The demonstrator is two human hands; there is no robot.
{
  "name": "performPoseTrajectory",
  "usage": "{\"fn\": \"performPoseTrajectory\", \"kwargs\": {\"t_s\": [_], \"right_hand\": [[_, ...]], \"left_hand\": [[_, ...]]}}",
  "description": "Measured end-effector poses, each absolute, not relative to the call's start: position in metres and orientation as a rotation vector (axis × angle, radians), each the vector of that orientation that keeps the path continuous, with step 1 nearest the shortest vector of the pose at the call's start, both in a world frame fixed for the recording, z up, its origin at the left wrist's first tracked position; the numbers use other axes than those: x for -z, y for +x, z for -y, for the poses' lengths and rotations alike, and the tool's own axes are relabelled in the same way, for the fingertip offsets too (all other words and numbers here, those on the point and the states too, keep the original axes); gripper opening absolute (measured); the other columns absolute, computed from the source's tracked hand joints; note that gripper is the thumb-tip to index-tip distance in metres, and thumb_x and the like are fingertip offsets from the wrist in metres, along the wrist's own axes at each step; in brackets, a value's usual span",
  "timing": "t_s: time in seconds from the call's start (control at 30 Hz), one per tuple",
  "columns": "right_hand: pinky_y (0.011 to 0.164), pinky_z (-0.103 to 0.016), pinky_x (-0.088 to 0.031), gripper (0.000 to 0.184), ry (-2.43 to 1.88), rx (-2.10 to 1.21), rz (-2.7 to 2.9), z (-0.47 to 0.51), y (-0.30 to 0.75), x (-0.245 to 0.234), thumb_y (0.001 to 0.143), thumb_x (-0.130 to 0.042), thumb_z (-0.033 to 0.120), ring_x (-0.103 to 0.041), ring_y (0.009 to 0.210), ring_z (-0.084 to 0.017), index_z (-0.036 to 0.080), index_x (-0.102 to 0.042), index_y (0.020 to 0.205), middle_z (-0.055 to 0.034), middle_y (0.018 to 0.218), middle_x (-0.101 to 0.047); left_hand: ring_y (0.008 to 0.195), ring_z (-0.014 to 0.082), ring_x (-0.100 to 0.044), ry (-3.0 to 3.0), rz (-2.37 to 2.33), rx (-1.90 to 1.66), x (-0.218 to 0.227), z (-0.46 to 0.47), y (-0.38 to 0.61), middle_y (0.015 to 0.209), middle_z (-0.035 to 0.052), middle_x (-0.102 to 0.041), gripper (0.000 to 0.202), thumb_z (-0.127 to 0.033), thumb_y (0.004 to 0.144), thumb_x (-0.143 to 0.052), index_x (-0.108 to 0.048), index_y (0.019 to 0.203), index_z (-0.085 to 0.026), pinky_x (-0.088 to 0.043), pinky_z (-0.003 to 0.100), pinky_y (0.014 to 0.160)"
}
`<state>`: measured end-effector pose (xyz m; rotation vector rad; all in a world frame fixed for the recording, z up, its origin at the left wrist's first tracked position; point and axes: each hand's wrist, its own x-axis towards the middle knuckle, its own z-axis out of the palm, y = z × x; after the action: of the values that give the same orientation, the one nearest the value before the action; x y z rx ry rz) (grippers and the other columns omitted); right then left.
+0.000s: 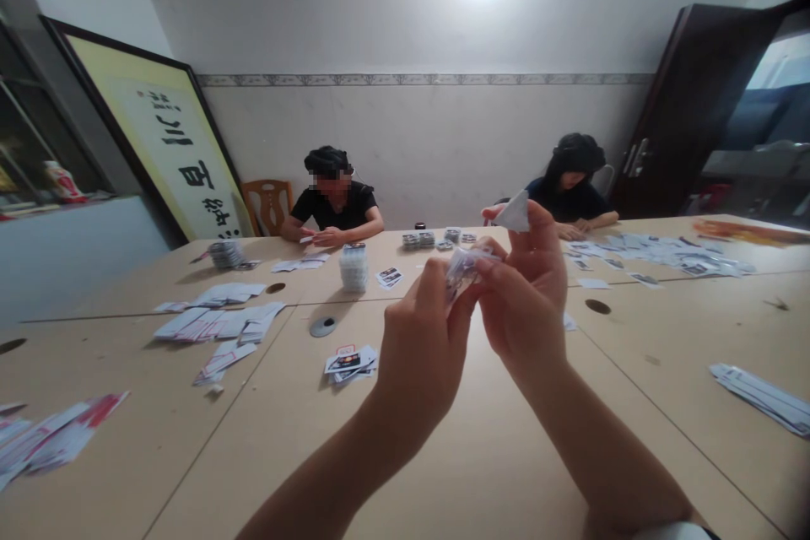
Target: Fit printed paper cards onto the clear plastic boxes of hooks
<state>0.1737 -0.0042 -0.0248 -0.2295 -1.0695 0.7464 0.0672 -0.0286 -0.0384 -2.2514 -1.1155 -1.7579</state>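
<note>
Your left hand [418, 346] and right hand [525, 295] meet in the air above the table, both closed in a fingertip pinch on a small packet [461, 266] of clear, crinkled film. It is blurred, so you cannot tell what is inside. Your right hand also nips a white card [514, 213] between its upper fingers. The card is stiff and shows as a triangle with one corner pointing up, and the fingers hide its lower part.

Below your hands lies the wide table [190, 456], which is pale matte wood with seams between its panels. A large framed scroll [170, 152] leans on the left wall, dark-edged, with black brush characters on a yellowish ground. A dark glossy door [689, 101] stands open on the right.

Two people sit across from you. One person [335, 202] in a black top has both hands on the table, and the other person [569, 186] is partly hidden behind your right hand.

Flat white slips [215, 325] lie fanned to your left. Red-and-white ones [51, 439] are cut off at the left edge. A sheaf of long strips [765, 396] runs off the right edge. A tall stack [353, 267] of clear pieces stands upright mid-table.

Near your left wrist lies a small heap of printed cards [351, 363], whose print is too small to read. Just beyond it is a round grey cap [323, 326] set flat in the tabletop.
</note>
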Motion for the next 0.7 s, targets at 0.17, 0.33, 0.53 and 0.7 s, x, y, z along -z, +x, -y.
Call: {"fn": "performPoseTrajectory", "kwargs": {"t_s": [0.17,0.33,0.53,0.7], "right_hand": [[0.053,-0.022,-0.052,0.047,-0.254,-0.711,1.091,0.001,0.175,0.026,0.066,-0.07,0.013,-0.052,0.065,-0.009,0.033,-0.056,0.106,0.0002,0.112,-0.058],[0.052,-0.024,-0.05,0.047,-0.281,-0.644,1.112,-0.003,0.174,0.03,0.068,-0.065,0.015,-0.051,0.065,-0.011,0.034,-0.05,0.109,-0.0013,0.113,-0.057],[0.059,-0.025,-0.053,0.048,-0.249,-0.59,1.144,-0.004,0.17,0.034,0.071,-0.062,0.012,-0.055,0.074,-0.012,0.034,-0.05,0.112,-0.0014,0.116,-0.054],[0.06,-0.025,-0.053,0.049,-0.203,-0.639,1.159,-0.007,0.17,0.035,0.074,-0.061,0.011,-0.056,0.074,-0.012,0.035,-0.051,0.114,-0.0007,0.117,-0.055]], "left_hand": [[0.045,0.0086,-0.045,-2.231,1.14,1.729,0.039,0.03,0.069,0.062,-0.0068,-0.054,0.021,-0.023,0.097,-0.059,-0.042,0.085,-0.022,-0.032,0.02,0.048],[0.047,0.0093,-0.05,-2.247,1.145,1.747,0.039,0.029,0.068,0.064,-0.0057,-0.056,0.021,-0.025,0.098,-0.059,-0.043,0.084,-0.022,-0.033,0.02,0.048],[0.052,0.0111,-0.056,-2.289,1.163,1.766,0.036,0.028,0.062,0.067,-0.0032,-0.061,0.022,-0.031,0.098,-0.059,-0.045,0.084,-0.021,-0.036,0.021,0.048],[0.053,0.0119,-0.058,-2.325,1.208,1.756,0.034,0.026,0.061,0.067,-0.0027,-0.062,0.021,-0.035,0.098,-0.058,-0.046,0.087,-0.021,-0.038,0.022,0.049]]}}
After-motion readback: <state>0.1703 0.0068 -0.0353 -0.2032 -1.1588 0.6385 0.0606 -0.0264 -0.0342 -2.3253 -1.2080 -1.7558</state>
